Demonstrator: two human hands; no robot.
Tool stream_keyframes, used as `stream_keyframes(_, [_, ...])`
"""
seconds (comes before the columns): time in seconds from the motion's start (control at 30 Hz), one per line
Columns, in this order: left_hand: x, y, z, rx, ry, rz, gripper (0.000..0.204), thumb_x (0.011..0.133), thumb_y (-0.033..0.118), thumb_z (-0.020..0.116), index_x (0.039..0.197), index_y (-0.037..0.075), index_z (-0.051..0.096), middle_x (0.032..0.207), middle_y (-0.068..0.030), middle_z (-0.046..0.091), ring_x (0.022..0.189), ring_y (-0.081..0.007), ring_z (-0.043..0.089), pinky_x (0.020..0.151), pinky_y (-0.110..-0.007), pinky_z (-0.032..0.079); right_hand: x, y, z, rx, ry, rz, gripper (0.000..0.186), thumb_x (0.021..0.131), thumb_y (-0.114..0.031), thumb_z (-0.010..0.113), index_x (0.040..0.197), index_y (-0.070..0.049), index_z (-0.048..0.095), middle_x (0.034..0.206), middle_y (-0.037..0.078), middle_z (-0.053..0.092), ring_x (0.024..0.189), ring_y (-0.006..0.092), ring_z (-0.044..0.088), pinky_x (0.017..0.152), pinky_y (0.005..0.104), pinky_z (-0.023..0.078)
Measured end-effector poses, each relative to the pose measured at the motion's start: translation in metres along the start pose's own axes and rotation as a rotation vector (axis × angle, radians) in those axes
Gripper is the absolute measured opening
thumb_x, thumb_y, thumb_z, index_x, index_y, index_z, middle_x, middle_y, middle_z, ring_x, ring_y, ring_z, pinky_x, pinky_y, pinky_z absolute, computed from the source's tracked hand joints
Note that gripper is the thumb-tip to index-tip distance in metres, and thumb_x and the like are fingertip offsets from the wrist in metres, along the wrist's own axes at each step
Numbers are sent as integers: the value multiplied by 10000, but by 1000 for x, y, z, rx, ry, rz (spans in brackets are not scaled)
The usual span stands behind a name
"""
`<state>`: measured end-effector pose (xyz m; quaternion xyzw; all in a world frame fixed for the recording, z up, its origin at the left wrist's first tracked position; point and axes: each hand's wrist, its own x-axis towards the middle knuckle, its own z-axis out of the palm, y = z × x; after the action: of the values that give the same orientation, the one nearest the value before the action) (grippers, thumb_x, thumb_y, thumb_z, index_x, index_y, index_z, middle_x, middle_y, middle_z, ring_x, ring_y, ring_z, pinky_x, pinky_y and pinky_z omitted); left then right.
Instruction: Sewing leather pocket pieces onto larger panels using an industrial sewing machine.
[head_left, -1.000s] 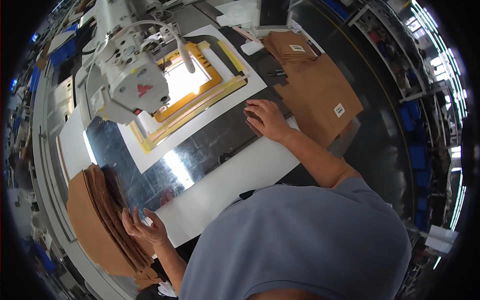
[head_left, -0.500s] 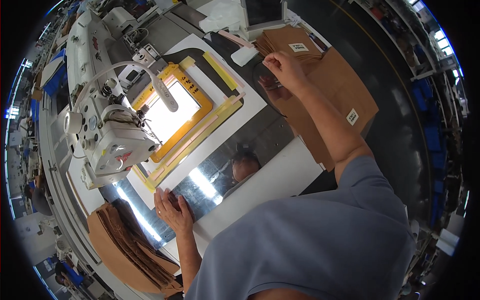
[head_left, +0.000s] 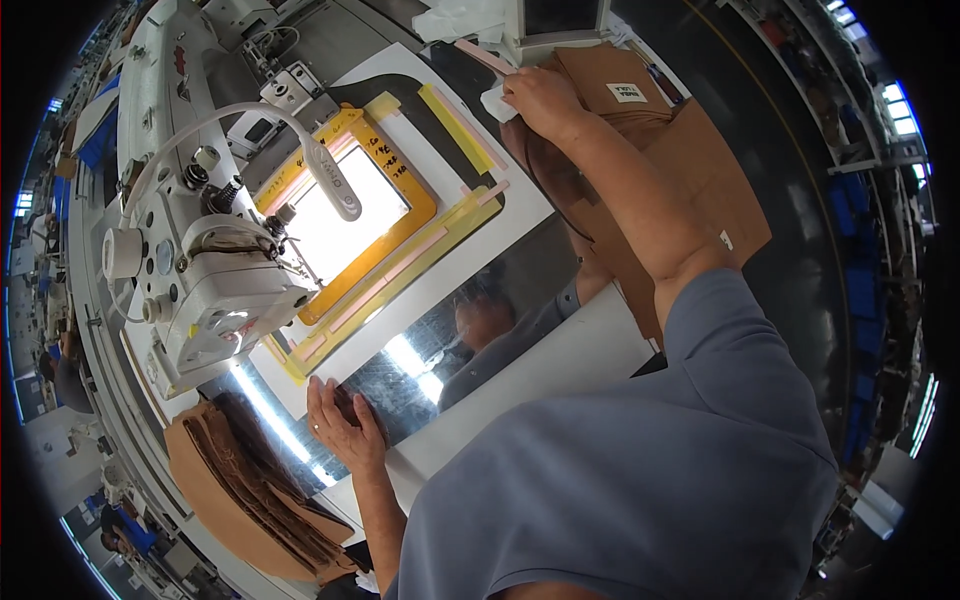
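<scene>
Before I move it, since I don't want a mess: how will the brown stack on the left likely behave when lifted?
The brown stack will probably sag rather than stay stiff, as its layers look thin and rippled. It may also splay: the edges are uneven and no band shows.

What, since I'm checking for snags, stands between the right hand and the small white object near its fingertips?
Nothing visible does. The right hand is right beside the small white object; whether they touch is unclear. The pink strip lies just beyond, not between them.
</scene>
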<state>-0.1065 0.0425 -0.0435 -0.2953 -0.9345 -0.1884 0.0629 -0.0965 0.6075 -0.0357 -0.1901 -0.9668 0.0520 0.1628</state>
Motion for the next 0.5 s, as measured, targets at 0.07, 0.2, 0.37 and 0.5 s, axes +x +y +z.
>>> stream_keyframes(0.07, [1, 0, 1, 1, -2, -5, 485, 991, 316, 600, 1394, 49, 558, 1526, -198, 497, 1411, -366, 466, 1150, -504, 299, 6, 2, 3, -69, -10, -26, 145, 890, -173, 703, 885, -30, 730, 937, 166, 724, 880, 371, 710, 794, 465, 565])
stream_keyframes(0.2, [-2, 0, 1, 3, -3, -19, 484, 982, 300, 607, 1395, 50, 560, 1531, -192, 493, 1415, -366, 462, 1152, -506, 295, 16, 4, 4, -71, -37, -18, 111, 849, -118, 700, 851, -16, 745, 891, 174, 747, 846, 369, 734, 781, 465, 582])
stream_keyframes(0.37, [0, 4, 1, 75, 14, 54, 473, 960, 270, 645, 1373, 49, 579, 1488, -183, 538, 1376, -365, 499, 1147, -495, 307, 2, 14, -17, 451, 38, 208, 165, 880, -167, 726, 954, -26, 766, 893, 160, 758, 830, 317, 743, 770, 417, 577])
stream_keyframes(0.5, [27, 47, 4, -221, 24, 129, 383, 993, 268, 638, 1289, 25, 636, 1398, -175, 611, 1270, -354, 586, 1089, -466, 425, -26, -42, -55, 584, 46, 125, 195, 923, -182, 745, 1024, -15, 756, 853, 81, 730, 763, 155, 672, 702, 314, 527])
